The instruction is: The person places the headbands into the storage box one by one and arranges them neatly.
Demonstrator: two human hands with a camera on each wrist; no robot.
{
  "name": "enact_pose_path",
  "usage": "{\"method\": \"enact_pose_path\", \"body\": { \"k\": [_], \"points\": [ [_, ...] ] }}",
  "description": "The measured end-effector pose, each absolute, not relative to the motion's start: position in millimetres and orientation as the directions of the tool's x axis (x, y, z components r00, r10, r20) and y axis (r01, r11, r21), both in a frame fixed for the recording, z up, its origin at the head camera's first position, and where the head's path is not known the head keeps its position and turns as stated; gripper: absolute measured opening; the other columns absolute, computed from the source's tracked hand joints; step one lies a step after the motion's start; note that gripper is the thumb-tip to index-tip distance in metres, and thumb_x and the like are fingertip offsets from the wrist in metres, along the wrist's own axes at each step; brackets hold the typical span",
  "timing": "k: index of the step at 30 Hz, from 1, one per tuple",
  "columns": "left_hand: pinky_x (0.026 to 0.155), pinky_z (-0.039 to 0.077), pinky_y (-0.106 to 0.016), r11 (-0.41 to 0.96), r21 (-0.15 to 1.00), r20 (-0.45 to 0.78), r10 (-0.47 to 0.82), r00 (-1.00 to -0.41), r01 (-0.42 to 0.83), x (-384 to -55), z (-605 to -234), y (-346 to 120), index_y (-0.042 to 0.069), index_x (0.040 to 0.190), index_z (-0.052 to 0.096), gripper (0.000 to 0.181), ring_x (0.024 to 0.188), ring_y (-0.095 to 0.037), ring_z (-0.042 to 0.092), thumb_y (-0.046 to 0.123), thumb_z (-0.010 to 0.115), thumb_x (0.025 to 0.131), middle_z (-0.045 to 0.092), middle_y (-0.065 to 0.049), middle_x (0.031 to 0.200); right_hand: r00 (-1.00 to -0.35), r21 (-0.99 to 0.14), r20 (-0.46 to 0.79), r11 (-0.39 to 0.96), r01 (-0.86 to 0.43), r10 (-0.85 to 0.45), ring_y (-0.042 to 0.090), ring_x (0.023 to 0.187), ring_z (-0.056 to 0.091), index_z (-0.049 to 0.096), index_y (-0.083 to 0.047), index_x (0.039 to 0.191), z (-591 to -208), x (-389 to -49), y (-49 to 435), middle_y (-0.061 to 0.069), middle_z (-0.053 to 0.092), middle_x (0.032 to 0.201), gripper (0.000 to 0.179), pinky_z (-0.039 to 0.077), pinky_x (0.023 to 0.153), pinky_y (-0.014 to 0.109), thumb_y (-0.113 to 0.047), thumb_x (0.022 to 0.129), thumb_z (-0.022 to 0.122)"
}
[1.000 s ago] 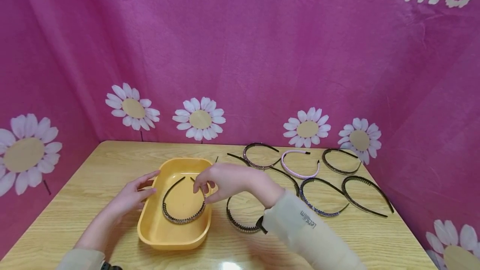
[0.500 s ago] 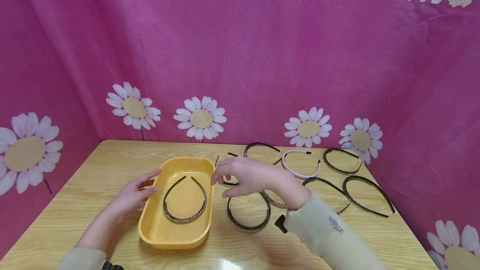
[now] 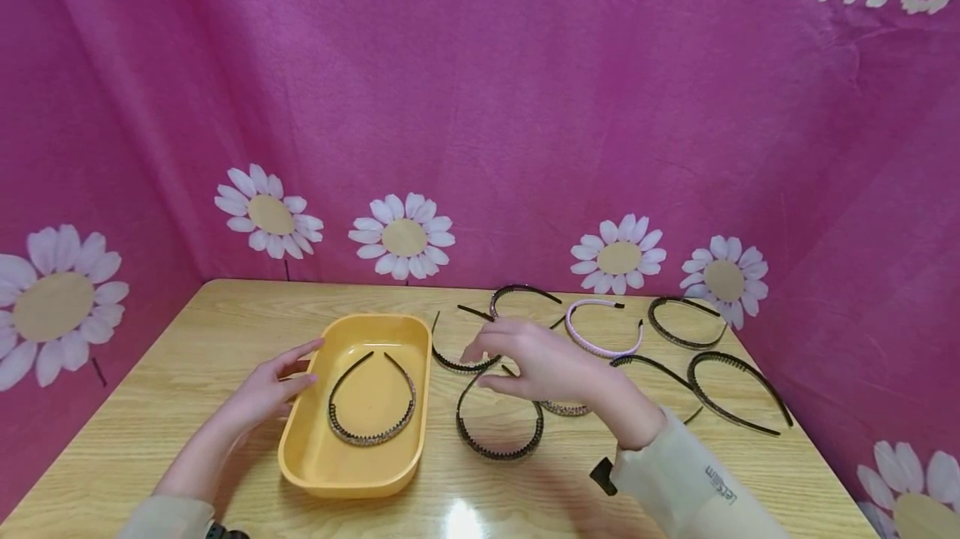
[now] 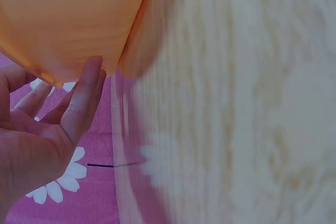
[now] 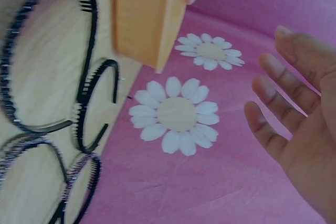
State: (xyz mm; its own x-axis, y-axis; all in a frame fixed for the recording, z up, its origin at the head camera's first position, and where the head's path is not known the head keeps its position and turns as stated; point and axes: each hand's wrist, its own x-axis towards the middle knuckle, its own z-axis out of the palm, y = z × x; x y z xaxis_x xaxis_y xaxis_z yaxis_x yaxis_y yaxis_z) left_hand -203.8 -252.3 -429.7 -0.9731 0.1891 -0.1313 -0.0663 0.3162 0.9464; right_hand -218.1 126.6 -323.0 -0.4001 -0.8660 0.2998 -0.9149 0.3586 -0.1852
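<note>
A yellow plastic tub (image 3: 352,470) stands on the left part of the table. Inside lies one dark headband (image 3: 369,440) with a glittery band, its ends pointing away from me. My left hand (image 3: 258,393) rests against the tub's left side, fingers loosely extended; the left wrist view shows a fingertip at the outer wall. My right hand (image 3: 540,360) hovers over the headbands right of the tub, fingers relaxed with nothing in them. Below it lie a black toothed headband (image 3: 501,455) and another dark headband (image 3: 459,367), partly covered by the hand.
Several more headbands are spread over the right of the wooden table (image 3: 247,314), among them a lilac headband (image 3: 600,351) and a dark headband (image 3: 735,414) near the right edge. A pink curtain (image 3: 480,106) with daisies hangs behind.
My right hand has let go of the headband in the tub and moved out to the right, over the headbands on the table. My left hand stays at the tub.
</note>
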Motion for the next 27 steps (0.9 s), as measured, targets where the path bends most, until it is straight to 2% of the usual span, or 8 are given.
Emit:
{"method": "enact_pose_path", "body": {
  "k": [4,10,17,21,27],
  "points": [
    [0.076,0.056,-0.042,0.311,0.948,-0.134,0.188,-0.973,-0.070,-203.5,-429.9,-251.9,0.008,0.149,0.025,0.059,0.106,-0.030,0.057,0.014,0.052,0.097,0.032,-0.035,0.138,-0.405,-0.162,0.344,0.371,-0.914,-0.847,0.008,0.101,0.058,0.064,-0.015,0.107,-335.9,-214.6,134.3,-0.006,0.064,0.105,0.022,0.048,0.089,0.023,-0.019,0.085,0.069],
    [0.076,0.056,-0.042,0.312,0.946,-0.148,0.175,-0.973,-0.088,-203.3,-429.2,-251.6,0.010,0.149,0.026,0.059,0.106,-0.029,0.057,0.014,0.052,0.097,0.029,-0.035,0.140,-0.373,-0.134,0.430,0.351,-0.927,-0.822,0.010,0.100,0.059,0.065,-0.014,0.104,-354.4,-210.3,144.8,-0.005,0.064,0.105,0.026,0.049,0.087,0.025,-0.015,0.080,0.074],
    [0.077,0.056,-0.042,0.313,0.946,-0.142,0.173,-0.975,-0.082,-202.8,-427.2,-250.9,0.011,0.149,0.027,0.058,0.109,-0.032,0.056,0.014,0.051,0.097,0.028,-0.035,0.141,-0.398,-0.169,0.469,0.363,-0.917,-0.788,0.013,0.103,0.058,0.064,-0.015,0.107,-376.2,-204.3,157.0,-0.004,0.062,0.109,0.029,0.051,0.087,0.029,-0.014,0.079,0.074],
    [0.076,0.056,-0.043,0.302,0.950,-0.142,0.178,-0.974,-0.084,-202.7,-427.4,-250.6,0.011,0.149,0.027,0.057,0.107,-0.032,0.057,0.014,0.051,0.097,0.030,-0.035,0.141,-0.414,-0.195,0.466,0.365,-0.910,-0.782,0.014,0.104,0.058,0.064,-0.014,0.108,-385.9,-201.0,161.6,-0.003,0.061,0.110,0.032,0.051,0.089,0.030,-0.012,0.078,0.074],
    [0.075,0.056,-0.041,0.291,0.952,-0.150,0.168,-0.974,-0.097,-203.4,-427.1,-250.2,0.009,0.149,0.027,0.057,0.102,-0.029,0.060,0.014,0.051,0.097,0.032,-0.035,0.140,-0.472,-0.230,0.396,0.413,-0.881,-0.788,0.013,0.106,0.057,0.061,-0.016,0.112,-400.2,-197.3,166.5,-0.005,0.060,0.113,0.037,0.050,0.090,0.031,-0.016,0.078,0.075]
  ]
}}
